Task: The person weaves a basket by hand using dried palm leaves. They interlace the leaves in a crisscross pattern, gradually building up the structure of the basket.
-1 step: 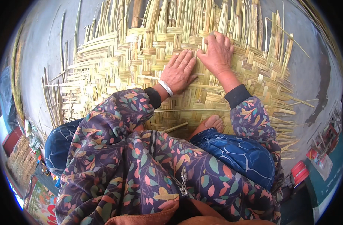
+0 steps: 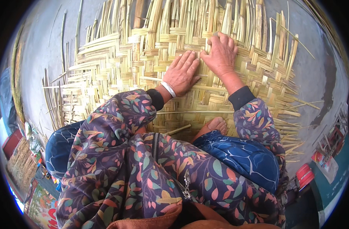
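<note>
My left hand [image 2: 181, 74] lies flat on a half-woven mat [image 2: 124, 68] of split, pale yellow-green reed strips, its fingers stretched and a silver bracelet [image 2: 168, 89] round the wrist. Just to its right, my right hand [image 2: 221, 57] is closed, with bent fingers pressing on a reed strip at the far edge of the weave. Its fingertips are partly hidden. Beyond both hands, loose unwoven strips [image 2: 184, 17] fan out away from me.
My bare foot [image 2: 216, 125] rests on the mat's near part, beside a loose stick [image 2: 178, 130]. Ragged strip ends stick out left and right onto the grey floor [image 2: 315, 72]. A red bucket [image 2: 305, 175] stands at the lower right. Long stalks [image 2: 17, 72] lie at the far left.
</note>
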